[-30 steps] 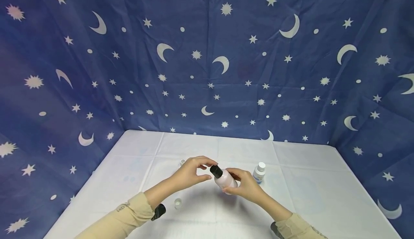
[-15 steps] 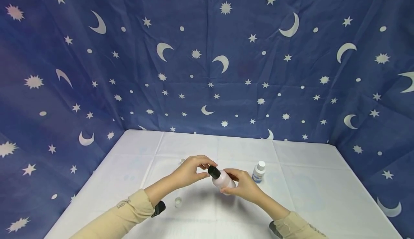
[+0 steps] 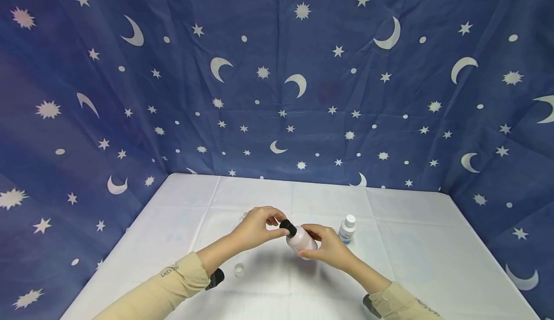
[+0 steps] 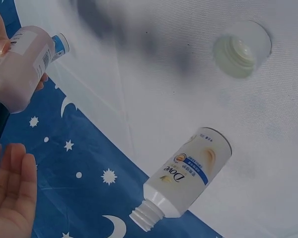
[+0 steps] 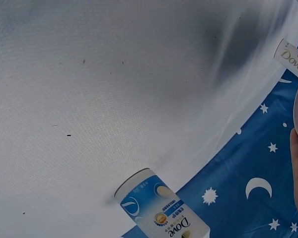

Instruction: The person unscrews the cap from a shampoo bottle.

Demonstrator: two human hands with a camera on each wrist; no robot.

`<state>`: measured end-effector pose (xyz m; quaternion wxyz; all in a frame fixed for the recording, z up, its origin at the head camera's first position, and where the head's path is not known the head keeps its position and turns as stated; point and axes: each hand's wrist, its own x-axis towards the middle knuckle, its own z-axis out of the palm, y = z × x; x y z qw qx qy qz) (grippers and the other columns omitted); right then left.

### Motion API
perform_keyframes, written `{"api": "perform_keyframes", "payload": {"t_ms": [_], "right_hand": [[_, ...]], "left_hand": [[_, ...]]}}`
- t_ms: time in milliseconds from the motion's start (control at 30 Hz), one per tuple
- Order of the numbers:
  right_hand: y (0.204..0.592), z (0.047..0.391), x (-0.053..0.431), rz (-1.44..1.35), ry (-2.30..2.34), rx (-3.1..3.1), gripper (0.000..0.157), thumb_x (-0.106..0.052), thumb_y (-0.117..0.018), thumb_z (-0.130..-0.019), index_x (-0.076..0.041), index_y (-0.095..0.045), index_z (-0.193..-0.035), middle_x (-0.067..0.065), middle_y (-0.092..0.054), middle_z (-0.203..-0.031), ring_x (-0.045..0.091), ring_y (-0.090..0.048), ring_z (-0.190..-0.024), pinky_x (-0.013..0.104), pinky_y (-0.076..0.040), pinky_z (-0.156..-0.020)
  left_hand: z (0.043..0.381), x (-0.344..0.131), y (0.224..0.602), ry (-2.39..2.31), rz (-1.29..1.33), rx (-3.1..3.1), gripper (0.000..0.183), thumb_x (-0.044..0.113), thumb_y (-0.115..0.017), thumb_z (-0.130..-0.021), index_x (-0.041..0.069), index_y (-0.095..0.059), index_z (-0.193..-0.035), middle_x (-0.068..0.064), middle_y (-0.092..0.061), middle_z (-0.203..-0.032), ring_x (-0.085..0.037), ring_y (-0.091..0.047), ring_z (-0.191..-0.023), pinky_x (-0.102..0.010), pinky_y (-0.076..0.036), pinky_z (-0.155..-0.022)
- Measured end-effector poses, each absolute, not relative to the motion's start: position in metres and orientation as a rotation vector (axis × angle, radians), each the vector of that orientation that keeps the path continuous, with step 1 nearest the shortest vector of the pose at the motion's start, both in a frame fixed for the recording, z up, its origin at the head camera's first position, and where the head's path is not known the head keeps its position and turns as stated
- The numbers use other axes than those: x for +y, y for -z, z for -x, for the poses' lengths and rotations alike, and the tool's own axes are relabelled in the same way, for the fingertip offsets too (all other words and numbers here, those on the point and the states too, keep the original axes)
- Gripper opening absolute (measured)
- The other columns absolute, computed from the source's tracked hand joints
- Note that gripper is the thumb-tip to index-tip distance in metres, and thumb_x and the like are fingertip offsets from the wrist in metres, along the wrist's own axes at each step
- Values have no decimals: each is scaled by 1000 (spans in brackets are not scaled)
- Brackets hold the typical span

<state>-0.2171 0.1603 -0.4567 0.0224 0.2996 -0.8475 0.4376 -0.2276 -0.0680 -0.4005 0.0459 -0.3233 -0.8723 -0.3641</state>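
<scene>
Holding the pink bottle tilted over the worktop in the right grip; now pinching its black cap in the left grip, narrowed onto it after gaping wider around it a second ago.

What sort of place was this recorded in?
Most likely a makeshift recording booth: blue moon-and-star fabric hangs along the back and both sides of a white-clothed table, and the right hand holds a black-capped pink bottle above it.
</scene>
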Motion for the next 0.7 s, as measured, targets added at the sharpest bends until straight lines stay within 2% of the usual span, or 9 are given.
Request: {"api": "perform_keyframes", "payload": {"t_ms": [233, 400, 500, 600, 700], "right_hand": [[455, 217, 160, -923, -1358, -2627, 55, -22, -81, -74, 7, -60, -116, 19, -66, -112, 31, -65, -101, 36, -54, -88], [455, 218, 159, -944, -1352, -2618, 54, -22, -80, -74, 6, -60, -116, 19, -66, -111, 31, -65, -101, 36, -54, -88], [456, 219, 159, -937, -1347, -2622, 54, -22, -80, -74, 6, -61, -116, 19, -66, -111, 30, -65, -101, 36, -55, -88], [455, 218, 160, -920, -1344, -2617, 53, -22, -81, -74, 5, -61, -115, 18, -67, -111, 28, -65, -100, 36, -55, -87], [455, 217, 161, -912, -1350, -2614, 53, -22, -81, -74, 5, -61, -115, 17, -67, -110, 28, -65, -99, 36, -55, -87]], "left_hand": [[227, -65, 402, 1168, 856, -2666, 18, 27, -76, -79, 12, -68, -82, 4, -67, -78, -9, -59, -72, -19, -50, -67], [228, -65, 405, 1210, 808, -2667, 19, 29, -77, -78, 12, -68, -81, 5, -66, -76, -8, -58, -70, -18, -50, -65], [229, -65, 407, 1221, 833, -2666, 25, 29, -77, -77, 10, -69, -91, 2, -68, -82, -12, -61, -74, -20, -52, -68], [230, -65, 407, 1233, 918, -2652, 38, 29, -77, -78, 7, -67, -108, -3, -69, -99, -16, -64, -86, -23, -54, -76], [230, -66, 406, 1245, 1026, -2622, 45, 24, -76, -79, 7, -62, -118, -6, -66, -114, -19, -63, -98, -28, -54, -83]]}}
